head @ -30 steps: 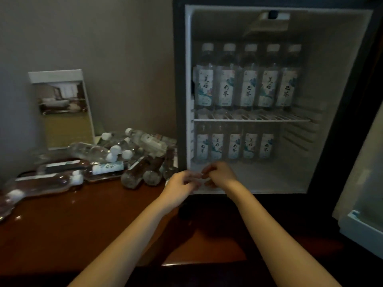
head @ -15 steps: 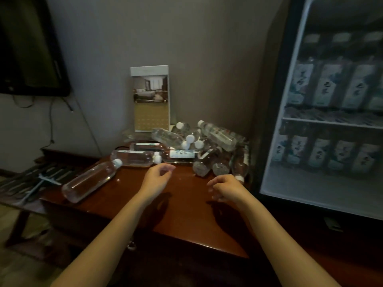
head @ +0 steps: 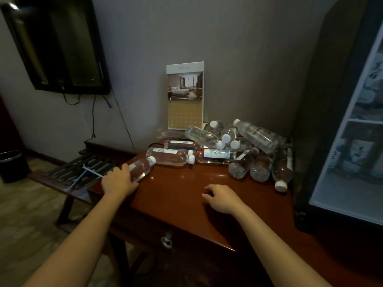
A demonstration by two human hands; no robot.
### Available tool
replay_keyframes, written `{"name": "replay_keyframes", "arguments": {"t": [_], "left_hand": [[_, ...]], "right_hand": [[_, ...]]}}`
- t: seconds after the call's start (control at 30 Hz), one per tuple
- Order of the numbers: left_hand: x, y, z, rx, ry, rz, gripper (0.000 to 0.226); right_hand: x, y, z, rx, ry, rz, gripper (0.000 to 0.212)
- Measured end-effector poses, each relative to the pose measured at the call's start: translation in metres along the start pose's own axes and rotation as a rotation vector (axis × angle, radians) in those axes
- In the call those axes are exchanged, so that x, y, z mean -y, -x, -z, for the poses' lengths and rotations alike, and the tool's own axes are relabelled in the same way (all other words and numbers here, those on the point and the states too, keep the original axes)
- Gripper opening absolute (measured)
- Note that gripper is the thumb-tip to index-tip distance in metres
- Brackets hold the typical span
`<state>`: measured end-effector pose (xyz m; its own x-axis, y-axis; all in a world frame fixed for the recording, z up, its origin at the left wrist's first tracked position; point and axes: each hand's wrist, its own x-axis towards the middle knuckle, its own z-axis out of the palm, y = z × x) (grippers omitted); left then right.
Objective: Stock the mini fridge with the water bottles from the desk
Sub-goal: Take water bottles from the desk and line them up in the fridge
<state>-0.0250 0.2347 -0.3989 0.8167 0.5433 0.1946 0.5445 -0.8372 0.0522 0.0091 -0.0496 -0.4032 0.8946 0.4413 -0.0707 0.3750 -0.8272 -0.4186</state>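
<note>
Left hand (head: 119, 180): one. Its fingers (head: 124, 167) are curled over the base end of the nearest water bottle (head: 142, 167), which lies on its side at the left edge of the surface (head: 182, 195), cap pointing toward the wall.

Right hand (head: 222, 197): one. The fingers are loosely curled, holding nothing, just above the bare wood in the middle of the surface.

Heap of water bottles (head: 215, 155): at least ten more, all lying down. They are piled against the wall and beside the mini fridge (head: 310, 121). They overlap, so an exact count cannot be told.

Mini fridge: one, at the right, its lit interior in view. Labelled bottles stand above and below one shelf, too blurred to count.

Picture card (head: 184, 96): one, upright behind the heap.

Wall screen (head: 56, 44): one. Slatted rack (head: 78, 172): one, left of the surface. Bin (head: 11, 165): one, on the floor.
</note>
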Motion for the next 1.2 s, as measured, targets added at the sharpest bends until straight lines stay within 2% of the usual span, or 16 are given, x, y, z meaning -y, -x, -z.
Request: {"name": "replay_keyframes", "arguments": {"t": [0.1, 0.23, 0.43, 0.63, 0.73, 0.83, 0.93, 1.07, 1.13, 1.2], "left_hand": [[0.005, 0.004, -0.001, 0.012, 0.044, 0.007, 0.067], [0.006, 0.013, -0.001, 0.021, 0.111, -0.116, 0.059], [-0.01, 0.028, 0.001, 0.029, 0.157, -0.255, 0.061], [-0.014, 0.05, 0.002, -0.113, 0.199, -0.365, 0.061], [-0.009, 0.057, 0.0, -0.177, 0.21, -0.437, 0.061], [-0.003, 0.061, 0.001, -0.155, 0.247, -0.484, 0.064], [0.003, 0.065, 0.002, -0.116, 0.289, -0.498, 0.066], [0.017, 0.068, 0.002, -0.08, 0.335, -0.465, 0.067], [0.034, 0.069, -0.001, 0.002, 0.443, -0.397, 0.065], [0.053, 0.075, -0.007, 0.108, 0.696, -0.305, 0.055]], "right_hand": [[0.0, -0.003, -0.004, -0.039, 0.06, -0.001, 0.045], [0.004, -0.003, -0.003, -0.016, 0.092, 0.033, 0.047], [0.019, 0.002, -0.016, -0.018, -0.045, 0.076, 0.044], [0.024, 0.004, -0.029, -0.086, -0.187, 0.047, 0.043], [0.026, 0.001, -0.027, -0.13, -0.269, 0.026, 0.048], [0.031, -0.009, -0.02, -0.192, -0.276, 0.032, 0.064], [0.036, -0.027, -0.014, -0.156, -0.262, 0.085, 0.079], [0.04, -0.045, -0.012, -0.037, -0.204, 0.22, 0.077], [0.045, -0.048, -0.014, 0.008, -0.179, 0.284, 0.079], [0.052, -0.049, -0.019, 0.03, -0.181, 0.312, 0.081]]}}
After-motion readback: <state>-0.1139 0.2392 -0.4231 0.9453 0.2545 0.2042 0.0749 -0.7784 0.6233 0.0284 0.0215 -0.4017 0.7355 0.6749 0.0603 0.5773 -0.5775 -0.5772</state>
